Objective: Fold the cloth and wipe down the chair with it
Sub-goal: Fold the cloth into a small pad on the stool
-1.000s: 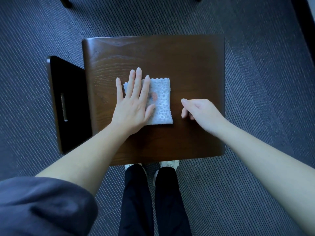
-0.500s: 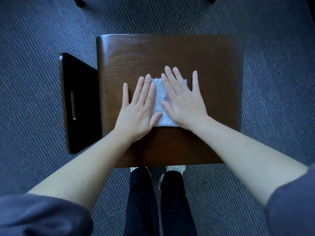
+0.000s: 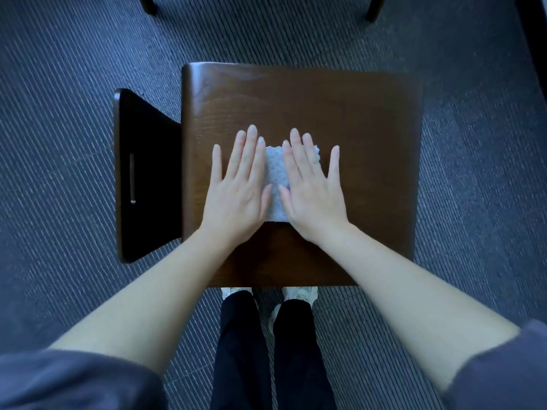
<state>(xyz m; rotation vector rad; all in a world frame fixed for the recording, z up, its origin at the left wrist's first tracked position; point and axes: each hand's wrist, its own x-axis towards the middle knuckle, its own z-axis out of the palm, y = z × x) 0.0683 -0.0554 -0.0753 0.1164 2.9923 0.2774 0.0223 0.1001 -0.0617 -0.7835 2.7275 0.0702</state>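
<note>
Your cloth (image 3: 276, 184) sits about dead centre of the chair (image 3: 355, 113) seat, maybe a touch toward 9 o'clock, and both your hands are pressing on it. The left hand (image 3: 236, 187) and right hand (image 3: 313, 190) lie flat with fingers straight and a bit spread, palms down, gripping nothing. The cloth looks light, soft and limp, with a dimpled texture and a wavy edge, so I'd guess it holds no shape and skates easily on that smooth dark wood. For another fold, I'd pinch the free corner poking out at 1 o'clock between your right fingers, or the edge at 6 o'clock just below your thumbs. For wiping, I'd keep a flat palm on top so it doesn't bunch up. Only a narrow strip shows between your hands, so I can't tell how many layers it's in or whether the edges line up. Its 9 o'clock side is completely under your left hand. The chair legs are hidden under the seat, the backrest (image 3: 142, 173) at 9 o'clock is too dark to read, and your shoes (image 3: 299, 292) only peek out at 6 o'clock.
</note>
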